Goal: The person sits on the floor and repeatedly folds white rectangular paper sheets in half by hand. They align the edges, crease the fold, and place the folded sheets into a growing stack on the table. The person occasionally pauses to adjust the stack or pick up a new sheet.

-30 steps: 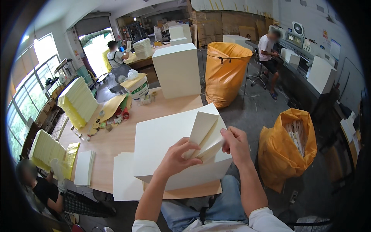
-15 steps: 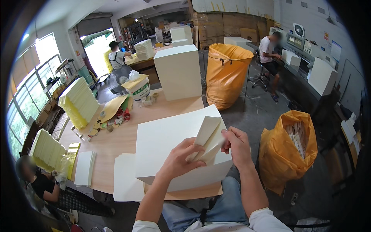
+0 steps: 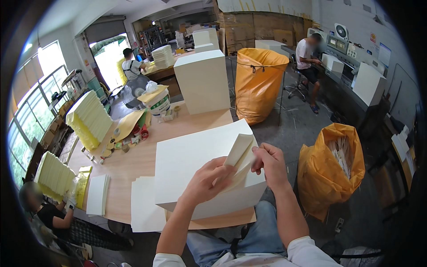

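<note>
A tall stack of white paper (image 3: 191, 151) stands at the table's front edge, right in front of me. Over its right part, a small sheaf of white sheets (image 3: 240, 147) is bent back into a curl. My left hand (image 3: 208, 179) is closed round the curl's left side, thumb toward me and fingers behind. My right hand (image 3: 270, 163) pinches with thumb and forefinger at the curl's right edge; its fingertips are slightly blurred. Flat white sheets (image 3: 143, 202) lie against the stack's left side.
Beyond stand another tall paper stack (image 3: 202, 84) and a white bucket (image 3: 158, 101). Tape rolls (image 3: 144, 132) lie on the table (image 3: 129, 165). Orange bags (image 3: 259, 84) stand on the floor; the nearer bag (image 3: 313, 178) holds paper strips. A co-worker (image 3: 53, 216) sits at lower left, two others farther off.
My right hand has shifted slightly left along the curled sheets, and the curl stands a little more closed. The view has moved slightly. The co-worker at lower left has moved their hands.
</note>
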Tool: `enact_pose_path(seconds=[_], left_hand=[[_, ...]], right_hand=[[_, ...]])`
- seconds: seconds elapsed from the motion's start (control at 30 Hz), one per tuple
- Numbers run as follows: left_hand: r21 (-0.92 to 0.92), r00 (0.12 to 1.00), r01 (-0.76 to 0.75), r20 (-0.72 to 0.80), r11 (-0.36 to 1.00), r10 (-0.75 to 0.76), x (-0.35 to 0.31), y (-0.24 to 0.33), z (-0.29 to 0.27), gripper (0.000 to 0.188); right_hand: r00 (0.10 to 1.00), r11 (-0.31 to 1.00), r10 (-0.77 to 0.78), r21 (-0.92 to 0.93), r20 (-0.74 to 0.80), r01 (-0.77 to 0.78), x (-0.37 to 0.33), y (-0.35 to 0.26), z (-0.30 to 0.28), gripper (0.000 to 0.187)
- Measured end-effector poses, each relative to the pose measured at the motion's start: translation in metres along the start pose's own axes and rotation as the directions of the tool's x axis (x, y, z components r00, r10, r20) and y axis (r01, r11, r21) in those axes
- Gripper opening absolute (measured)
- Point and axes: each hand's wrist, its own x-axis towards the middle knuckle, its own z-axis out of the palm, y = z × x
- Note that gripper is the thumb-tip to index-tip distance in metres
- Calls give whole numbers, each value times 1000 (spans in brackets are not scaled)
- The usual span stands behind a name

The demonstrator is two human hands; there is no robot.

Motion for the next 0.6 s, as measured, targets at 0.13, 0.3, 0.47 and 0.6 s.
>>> enact_pose_path(seconds=[0.13, 0.3, 0.47, 0.6], left_hand=[[-101, 999, 36, 1, 994, -36, -2, -2, 1, 50], [-97, 996, 88, -15, 991, -89, -2, -3, 0, 51], [12, 999, 37, 19, 999, -37, -2, 0, 2, 56], [219, 993, -89, 92, 972, 70, 0, 8, 5, 52]], right_hand=[[1000, 1000, 7, 12, 14, -7, -2, 2, -3, 35], [867, 720, -487, -610, -107, 330, -27, 21, -15, 31], [730, 197, -461, -744, 505, 639, -42, 31, -13, 27], [796, 256, -274, -757, 539, 601, -50, 52, -20, 43]])
